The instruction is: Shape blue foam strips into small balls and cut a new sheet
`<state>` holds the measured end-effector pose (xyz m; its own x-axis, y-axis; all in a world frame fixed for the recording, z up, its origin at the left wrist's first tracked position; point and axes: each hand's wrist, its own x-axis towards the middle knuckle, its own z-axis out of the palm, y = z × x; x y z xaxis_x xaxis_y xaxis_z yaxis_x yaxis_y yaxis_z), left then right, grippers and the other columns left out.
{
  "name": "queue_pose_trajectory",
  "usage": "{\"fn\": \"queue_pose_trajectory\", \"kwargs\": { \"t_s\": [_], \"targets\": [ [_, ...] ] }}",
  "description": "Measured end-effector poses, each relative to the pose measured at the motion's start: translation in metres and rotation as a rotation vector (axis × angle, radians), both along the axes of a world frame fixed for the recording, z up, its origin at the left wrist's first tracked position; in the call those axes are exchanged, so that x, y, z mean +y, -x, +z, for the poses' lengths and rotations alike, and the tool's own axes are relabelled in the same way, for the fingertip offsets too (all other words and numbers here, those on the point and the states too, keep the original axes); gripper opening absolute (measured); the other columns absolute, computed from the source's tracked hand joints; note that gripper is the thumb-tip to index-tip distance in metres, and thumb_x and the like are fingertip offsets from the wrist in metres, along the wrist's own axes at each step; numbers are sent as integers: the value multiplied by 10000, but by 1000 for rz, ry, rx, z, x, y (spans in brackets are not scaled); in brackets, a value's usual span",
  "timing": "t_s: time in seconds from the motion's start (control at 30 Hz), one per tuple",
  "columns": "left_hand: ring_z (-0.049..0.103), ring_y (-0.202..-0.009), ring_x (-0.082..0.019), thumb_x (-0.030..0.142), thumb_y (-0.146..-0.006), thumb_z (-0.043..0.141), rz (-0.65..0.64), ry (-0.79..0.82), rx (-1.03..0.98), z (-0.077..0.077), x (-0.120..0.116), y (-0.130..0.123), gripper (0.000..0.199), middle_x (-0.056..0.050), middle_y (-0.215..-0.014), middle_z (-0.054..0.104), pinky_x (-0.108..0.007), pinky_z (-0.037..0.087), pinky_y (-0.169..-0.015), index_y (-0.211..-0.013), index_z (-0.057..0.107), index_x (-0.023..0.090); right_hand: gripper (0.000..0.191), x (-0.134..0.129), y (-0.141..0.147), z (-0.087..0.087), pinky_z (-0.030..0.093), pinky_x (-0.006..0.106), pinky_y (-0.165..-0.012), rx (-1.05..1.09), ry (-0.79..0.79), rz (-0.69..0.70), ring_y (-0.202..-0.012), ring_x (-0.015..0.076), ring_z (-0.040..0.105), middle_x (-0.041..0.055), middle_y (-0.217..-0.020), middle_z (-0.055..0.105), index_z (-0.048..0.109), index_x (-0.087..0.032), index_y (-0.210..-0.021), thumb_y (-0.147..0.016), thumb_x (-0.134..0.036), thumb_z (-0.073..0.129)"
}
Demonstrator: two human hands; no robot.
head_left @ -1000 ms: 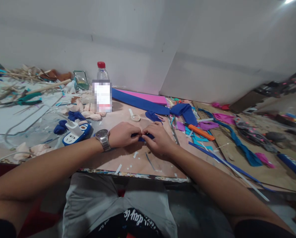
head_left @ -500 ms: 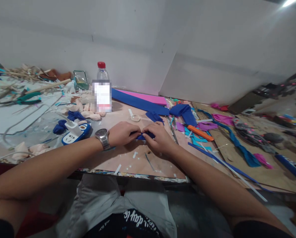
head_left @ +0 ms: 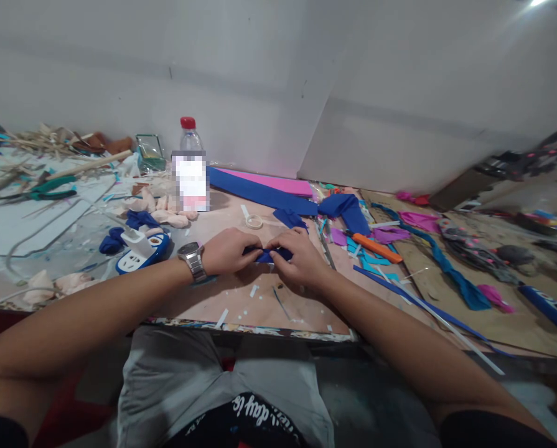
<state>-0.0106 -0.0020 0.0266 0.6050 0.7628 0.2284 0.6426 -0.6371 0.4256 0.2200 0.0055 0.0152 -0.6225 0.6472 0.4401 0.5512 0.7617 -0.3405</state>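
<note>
A small dark blue piece (head_left: pixel 265 256), crepe paper or cloth by its look, is pinched between my two hands over the table. My left hand (head_left: pixel 229 252), with a metal watch on the wrist, closes thumb and fingers on its left end. On the other end my right hand (head_left: pixel 299 256) is also closed, the thumbs almost meeting. Fingers cover much of the piece. Just beyond lie a roll of pale tape (head_left: pixel 254 222) and a folded blue scrap (head_left: pixel 289 218).
Behind are a red-capped bottle (head_left: pixel 188 123) and long blue strips (head_left: pixel 264 191). To the left sit a blue-white power strip (head_left: pixel 144 252), peach-coloured pieces (head_left: pixel 170 217) and green-handled pliers (head_left: pixel 54 188). An orange utility knife (head_left: pixel 376 248) and a teal strip (head_left: pixel 455 280) lie right.
Both hands stay almost in place on the blue piece, with only slight finger movement. The camera view has shifted a little.
</note>
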Motion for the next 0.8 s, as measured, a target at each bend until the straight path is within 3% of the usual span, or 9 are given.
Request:
{"fn": "queue_pose_trajectory", "kwargs": {
  "t_s": [0.13,0.3,0.5,0.8],
  "targets": [
    [611,-670,-153,312,-958,553,-2,34,-22,1,-1,0,248,-41,-791,758,-272,335,-636,-916,766,191,181,-2,-1,2,350,442,-957,-1,9,43,-877,220,673,48,-945,774,711,-208,-980,-851,-163,592],
    [628,-691,-150,350,-973,553,-28,91,-84,2,-1,-1,273,-42,-827,772,-263,361,-654,-946,767,182,117,0,0,-1,348,445,-955,4,5,14,-848,215,673,50,-912,782,718,-214,-931,-923,-246,606],
    [560,-621,-133,335,-956,546,-50,153,-88,1,0,1,297,-31,-721,713,-260,334,-613,-809,724,148,98,-1,1,1,363,438,-932,46,-4,5,-813,207,675,43,-877,780,702,-213,-876,-914,-245,617],
    [591,-668,-141,358,-960,529,-80,263,-113,3,0,0,305,-35,-773,726,-258,358,-638,-887,734,145,52,-2,2,-2,333,447,-983,15,10,23,-835,205,694,19,-891,788,729,-222,-901,-870,-210,689]
  ]
}}
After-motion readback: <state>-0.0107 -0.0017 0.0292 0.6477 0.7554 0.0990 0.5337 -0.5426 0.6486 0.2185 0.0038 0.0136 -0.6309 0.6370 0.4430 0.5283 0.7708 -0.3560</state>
